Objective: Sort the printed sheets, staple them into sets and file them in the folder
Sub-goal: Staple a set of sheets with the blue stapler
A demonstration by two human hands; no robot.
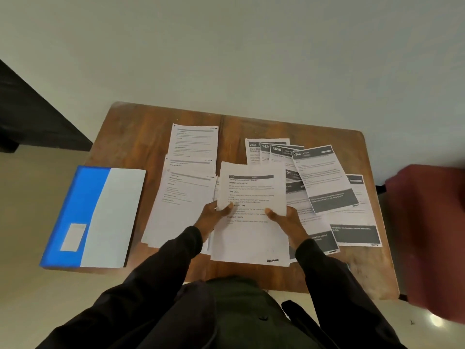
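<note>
- Head view, looking down: printed sheet (pixel 251 187) w/ a dark header bar & bold headings sits mid-frame, gripped near its near edge by both hands. All places below are rel. to this sheet.
- left hand (pixel 210 217): at the sheet's near-left corner, thumb on top of the paper, other fingers tucked under it, so a pinch (fingers below the paper are hidden; their spread can't be told).
- right hand (pixel 284 220): at the near-right corner, thumb pressed on the printed face, remaining fingers beneath, pinching likewise.
- Directly under & nearer than the sheet: second white page (pixel 249 245) w/ similar bold headings, small black mark at its near-right corner. Can't tell if the two touch.
- Left of the sheet: overlapping pile (pixel 183 197) of lightly printed pages, w/ one more page (pixel 192 142) lying farther off beyond it.
- Right of the sheet: fanned pages (pixel 324 177) w/ dark numbered headers (2946, 1426, 2659 legible) & dark footer blocks, several overlapping.
- Far left of the sheet, past the pile: folder (pixel 100 215), blue & white, closed, lying flat, pale label on the blue part, overhanging the table's left edge.
- Everything lies on a wooden table (pixel 141 137).
- Far right of the sheet: blurred dark-red shape (pixel 427 235), unidentifiable.
- Dark sleeves (pixel 163 273) cover both forearms.
</note>
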